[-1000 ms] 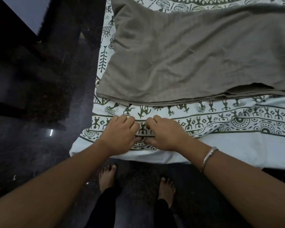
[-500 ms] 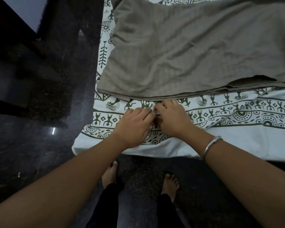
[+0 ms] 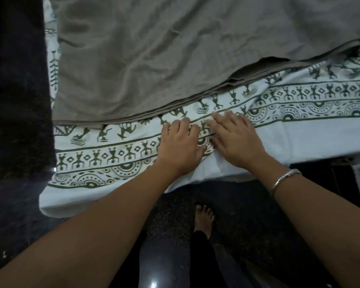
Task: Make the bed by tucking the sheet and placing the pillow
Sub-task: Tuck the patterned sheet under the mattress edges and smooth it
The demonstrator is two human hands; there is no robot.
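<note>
Head view, both hands on the sheet at the near side of the bed. A second ago the left hand and the right hand sit close to the bed's edge with curled fingers bunching the printed border between them. Now both lie farther in, toward 12 o'clock, just short of the folded grey blanket. The right hand is flat with fingers spread on the cloth. The left hand rests beside it at its 9 o'clock, with fingers loosely bent and fingertips down. Neither hand plainly pinches anything, though a small raised fold shows between them. The sheet covers the mattress, and its white margin hangs over the edge at 6 o'clock, above the dark floor and one bare foot. A bracelet circles the right wrist. Interpretation: gathering has given way to smoothing. The border looks flatter here, yet the hanging margin appears untucked, so tucking probably remains. No pillow is in view.
</note>
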